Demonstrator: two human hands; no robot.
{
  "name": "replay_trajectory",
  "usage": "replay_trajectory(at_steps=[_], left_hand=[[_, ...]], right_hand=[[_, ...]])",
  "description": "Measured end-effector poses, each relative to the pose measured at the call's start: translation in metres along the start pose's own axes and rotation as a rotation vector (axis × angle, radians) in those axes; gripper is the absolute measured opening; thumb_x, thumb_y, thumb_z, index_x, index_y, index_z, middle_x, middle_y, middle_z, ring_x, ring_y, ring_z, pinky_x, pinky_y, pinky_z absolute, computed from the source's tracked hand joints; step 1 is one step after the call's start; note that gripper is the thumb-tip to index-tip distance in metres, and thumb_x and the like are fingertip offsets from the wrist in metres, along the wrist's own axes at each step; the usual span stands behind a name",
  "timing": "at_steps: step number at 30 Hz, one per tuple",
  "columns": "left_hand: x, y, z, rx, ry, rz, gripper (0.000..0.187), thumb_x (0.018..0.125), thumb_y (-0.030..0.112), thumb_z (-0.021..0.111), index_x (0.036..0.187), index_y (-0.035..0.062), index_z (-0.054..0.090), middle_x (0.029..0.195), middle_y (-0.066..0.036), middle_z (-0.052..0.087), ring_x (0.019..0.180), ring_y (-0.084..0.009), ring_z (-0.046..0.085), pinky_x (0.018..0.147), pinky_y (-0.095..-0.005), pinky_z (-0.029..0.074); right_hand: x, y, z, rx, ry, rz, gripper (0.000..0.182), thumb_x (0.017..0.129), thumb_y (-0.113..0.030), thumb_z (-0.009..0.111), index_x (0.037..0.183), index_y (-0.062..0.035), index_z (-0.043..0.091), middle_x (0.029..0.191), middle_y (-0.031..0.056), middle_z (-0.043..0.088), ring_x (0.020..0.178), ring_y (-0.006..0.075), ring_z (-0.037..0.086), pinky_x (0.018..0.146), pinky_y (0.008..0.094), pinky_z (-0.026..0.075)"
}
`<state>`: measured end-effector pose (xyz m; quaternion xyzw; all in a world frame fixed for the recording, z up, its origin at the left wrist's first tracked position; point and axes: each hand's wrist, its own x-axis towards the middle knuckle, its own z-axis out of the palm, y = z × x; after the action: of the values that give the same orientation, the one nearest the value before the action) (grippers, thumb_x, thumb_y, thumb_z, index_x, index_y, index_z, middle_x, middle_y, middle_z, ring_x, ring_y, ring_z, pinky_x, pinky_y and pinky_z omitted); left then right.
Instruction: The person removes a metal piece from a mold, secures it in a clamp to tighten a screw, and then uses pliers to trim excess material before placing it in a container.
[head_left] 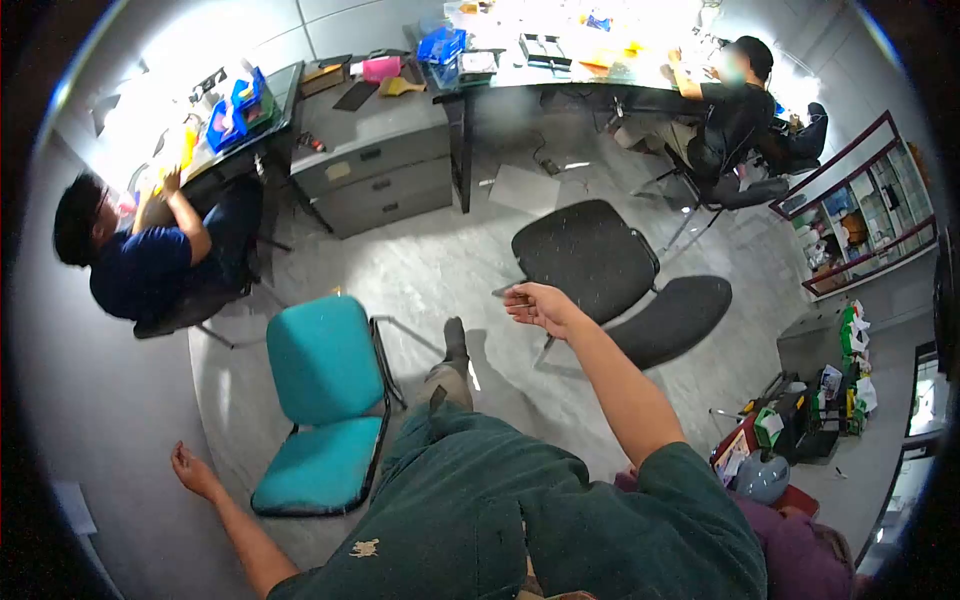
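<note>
My right hand (537,308) is stretched forward over the floor, beside the black chair (580,255). Its fingers are loosely bent and apart, and I see nothing in them. A thin dark bar of the chair shows just behind the fingertips. Out to the far left, my left hand (190,470) hangs low near the grey wall, left of the teal chair (325,360), without touching it. The fingers of that hand are slightly curled and apart, with nothing visible in them. One dark shoe (456,340) of mine is on the floor between the two chairs.
One person (150,260) sits at the left desk, another (735,120) at the back workbench (560,85). A grey drawer cabinet (375,170) stands between the desks. At right are a glass-front cabinet (860,215) and a cluttered shelf; someone in purple (800,545) is close behind my right arm.
</note>
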<state>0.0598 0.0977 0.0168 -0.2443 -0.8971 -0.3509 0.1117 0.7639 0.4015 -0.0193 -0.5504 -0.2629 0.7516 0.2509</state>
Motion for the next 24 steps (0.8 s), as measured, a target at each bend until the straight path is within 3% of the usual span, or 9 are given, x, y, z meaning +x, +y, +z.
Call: replay_trajectory(at_steps=[1, 5, 9, 16, 19, 24], left_hand=[[0.016, 0.043, 0.023, -0.120, 0.042, 0.083, 0.029, 0.098, 0.022, 0.048, 0.110, 0.0018, 0.064, 0.111, -0.013, 0.065, 0.100, -0.0250, 0.062, 0.090, -0.0331, 0.046], [0.045, 0.181, 0.128, -0.177, 0.023, 0.118, 0.025, 0.097, 0.018, 0.048, 0.108, 0.0017, 0.064, 0.108, -0.010, 0.065, 0.097, -0.0218, 0.061, 0.088, -0.0304, 0.046], [0.076, 0.306, 0.262, -0.511, -0.239, 0.251, 0.019, 0.095, 0.008, 0.050, 0.105, 0.0025, 0.065, 0.104, -0.006, 0.065, 0.096, -0.0156, 0.060, 0.084, -0.0269, 0.046], [0.091, 0.563, 0.393, -0.557, -0.573, 0.467, 0.016, 0.095, 0.009, 0.055, 0.107, 0.0030, 0.065, 0.104, -0.003, 0.065, 0.095, -0.0108, 0.059, 0.081, -0.0243, 0.046], [0.079, 0.618, 0.423, -0.585, -0.657, 0.502, 0.017, 0.095, 0.009, 0.056, 0.108, 0.0027, 0.064, 0.104, -0.002, 0.065, 0.093, -0.0100, 0.059, 0.082, -0.0242, 0.046], [0.023, 0.690, 0.466, -0.737, -0.758, 0.341, 0.016, 0.094, 0.008, 0.057, 0.108, 0.0022, 0.064, 0.104, -0.003, 0.064, 0.093, -0.0099, 0.059, 0.082, -0.0239, 0.047]], right_hand=[[0.027, -0.024, 0.004, 0.003, -0.044, -0.036, 0.027, 0.094, -0.029, 0.055, 0.106, -0.0058, 0.062, 0.101, 0.0066, 0.065, 0.093, 0.0173, 0.064, 0.084, 0.0318, 0.051], [0.098, -0.098, -0.013, 0.065, -0.049, -0.042, 0.027, 0.093, -0.030, 0.057, 0.106, -0.0062, 0.062, 0.102, 0.0061, 0.065, 0.095, 0.0176, 0.063, 0.086, 0.0322, 0.050], [0.176, -0.155, -0.049, 0.202, 0.076, -0.076, 0.024, 0.093, -0.026, 0.056, 0.103, -0.0057, 0.062, 0.099, 0.0056, 0.065, 0.092, 0.0182, 0.063, 0.082, 0.0317, 0.050], [0.227, -0.239, -0.112, 0.358, 0.180, -0.125, 0.022, 0.090, -0.025, 0.060, 0.100, -0.0054, 0.063, 0.095, 0.0073, 0.066, 0.087, 0.0177, 0.064, 0.079, 0.0326, 0.051], [0.253, -0.277, -0.153, 0.339, 0.263, -0.122, 0.023, 0.089, -0.026, 0.061, 0.100, -0.0053, 0.063, 0.095, 0.0077, 0.066, 0.087, 0.0180, 0.064, 0.079, 0.0336, 0.052], [0.322, -0.387, -0.213, 0.341, 0.248, -0.240, 0.023, 0.088, -0.024, 0.061, 0.102, -0.0056, 0.063, 0.096, 0.0069, 0.067, 0.086, 0.0173, 0.064, 0.081, 0.0329, 0.051]])
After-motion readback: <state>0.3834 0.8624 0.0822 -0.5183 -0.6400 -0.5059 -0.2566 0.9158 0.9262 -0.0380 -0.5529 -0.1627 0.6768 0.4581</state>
